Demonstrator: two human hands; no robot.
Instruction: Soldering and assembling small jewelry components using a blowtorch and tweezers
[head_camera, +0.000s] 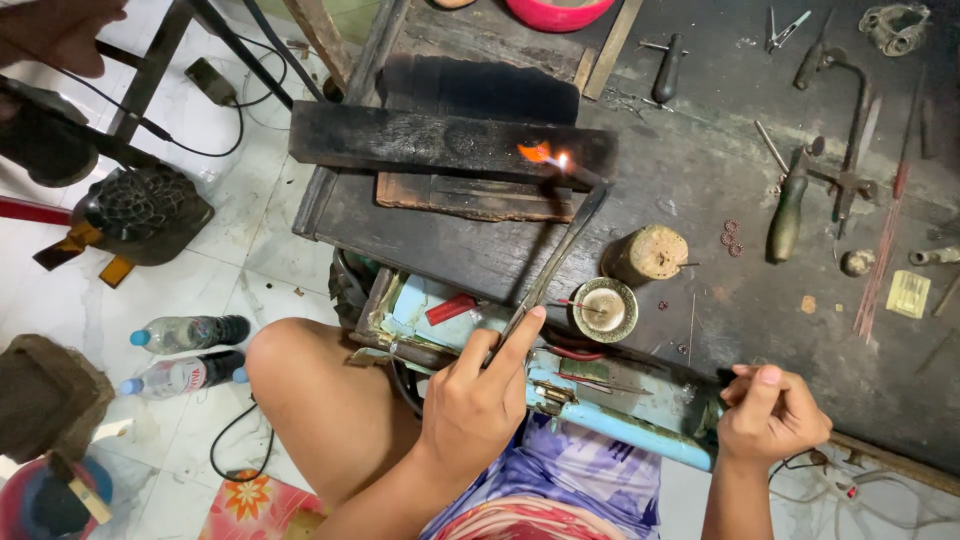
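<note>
My left hand (478, 398) grips long metal tweezers (556, 255) that reach up and away to a charred black wooden block (440, 140). At the tweezers' tip a small orange flame (545, 155) burns on the block's right end. What the tip holds is too small to see. My right hand (772, 412) hovers by the bench's near edge with fingers curled shut and thumb and forefinger pinched. I cannot make out anything between them. My bare knee (320, 400) is below the left hand.
A small round dish (604, 308) and a wooden stump (650, 252) stand near the tweezers. A green-handled tool (787, 215), files and pliers lie on the dark bench (690, 170) to the right. An open pale blue drawer (620, 405) sits under my hands. Two plastic bottles (188, 352) lie on the floor at the left.
</note>
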